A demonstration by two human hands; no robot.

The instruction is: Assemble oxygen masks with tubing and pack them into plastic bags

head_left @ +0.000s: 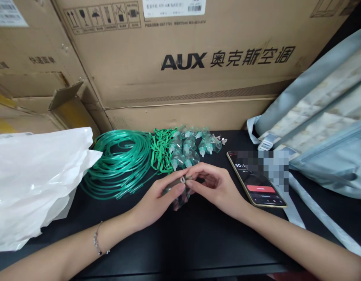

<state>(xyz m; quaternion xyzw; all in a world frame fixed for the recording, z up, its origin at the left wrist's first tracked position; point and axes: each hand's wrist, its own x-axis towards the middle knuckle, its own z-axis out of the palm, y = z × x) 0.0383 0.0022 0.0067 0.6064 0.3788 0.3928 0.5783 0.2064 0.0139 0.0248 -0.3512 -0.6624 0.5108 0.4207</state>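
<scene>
A clear green-tinted oxygen mask (180,203) is held between both hands, low over the dark table. My left hand (157,200) is closed on its left side, thumb in front. On the right, my right hand (217,186) pinches near a small metal nose clip (183,180) at the mask's upper edge; its lower fingers are partly hidden. Just behind the hands lie several similar masks (190,146) in a cluster, with a few small metal clips (223,141) at their right end. Green elastic straps (162,150) are heaped left of the masks, next to coiled green tubing (139,156).
A large cardboard box (183,86) stands behind everything. To the left is a white plastic bag (34,183). On the right, a phone (259,189) with a lit screen lies beside a light blue backpack (329,128), whose straps trail over the black table (180,249).
</scene>
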